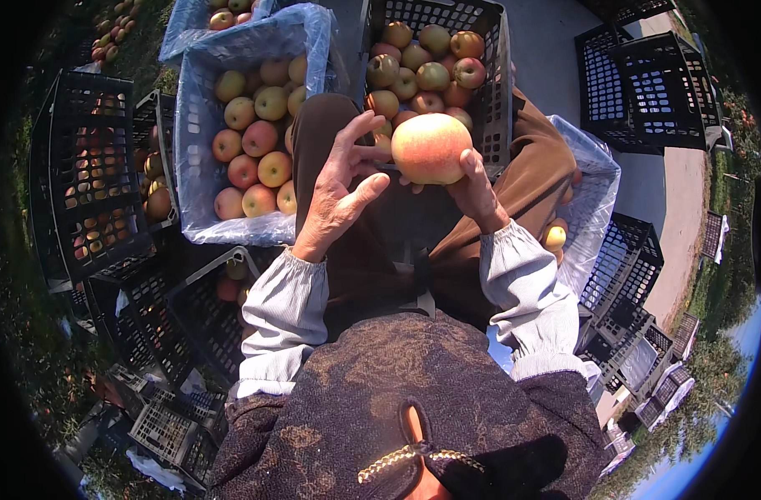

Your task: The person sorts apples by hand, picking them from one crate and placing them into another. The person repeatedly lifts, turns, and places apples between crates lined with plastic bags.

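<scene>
A large red-and-yellow apple rests in my right hand, whose thumb lies against its side while the other fingers are mostly hidden beneath. To the left of the apple, my left hand is spread with its fingers apart, and nothing is in it. Beyond both hands stands a black plastic crate holding many apples. A crate lined with blue plastic film is at my left, with red and yellow apples in it.
Another lined crate with apples stands beside my right leg. Stacked black crates with apples are at the far left. Black crates stand at the upper right on concrete paving. A further crate sits by my left sleeve.
</scene>
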The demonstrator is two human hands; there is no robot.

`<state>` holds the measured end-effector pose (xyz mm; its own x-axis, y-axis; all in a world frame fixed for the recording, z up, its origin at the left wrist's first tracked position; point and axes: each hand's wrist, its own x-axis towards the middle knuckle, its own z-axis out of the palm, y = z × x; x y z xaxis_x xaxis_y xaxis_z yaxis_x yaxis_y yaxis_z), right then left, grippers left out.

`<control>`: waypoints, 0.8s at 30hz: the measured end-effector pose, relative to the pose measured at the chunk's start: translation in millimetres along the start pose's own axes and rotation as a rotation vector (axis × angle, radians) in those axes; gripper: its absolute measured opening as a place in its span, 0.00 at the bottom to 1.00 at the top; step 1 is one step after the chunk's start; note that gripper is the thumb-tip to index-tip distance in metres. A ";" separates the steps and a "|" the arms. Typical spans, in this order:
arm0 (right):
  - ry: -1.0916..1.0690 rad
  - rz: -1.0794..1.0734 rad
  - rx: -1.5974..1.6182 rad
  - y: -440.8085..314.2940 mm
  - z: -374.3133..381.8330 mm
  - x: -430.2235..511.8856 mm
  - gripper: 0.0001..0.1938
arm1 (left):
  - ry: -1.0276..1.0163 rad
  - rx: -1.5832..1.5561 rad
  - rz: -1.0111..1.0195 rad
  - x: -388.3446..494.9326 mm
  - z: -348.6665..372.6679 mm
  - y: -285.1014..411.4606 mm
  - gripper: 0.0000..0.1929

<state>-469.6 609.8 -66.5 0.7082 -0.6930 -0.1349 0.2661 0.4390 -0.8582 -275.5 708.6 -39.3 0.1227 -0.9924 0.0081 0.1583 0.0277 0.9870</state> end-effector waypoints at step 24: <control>0.096 -0.081 -0.009 1.8 -8.1 -47.2 0.40 | -0.057 -0.421 -0.227 -38.2 42.9 -15.5 0.32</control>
<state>-507.8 638.6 -65.7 0.6189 -0.7775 -0.1117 0.3136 0.3750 -0.8724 -324.7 740.9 -47.9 -0.0126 -0.9837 -0.1793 0.5591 -0.1556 0.8144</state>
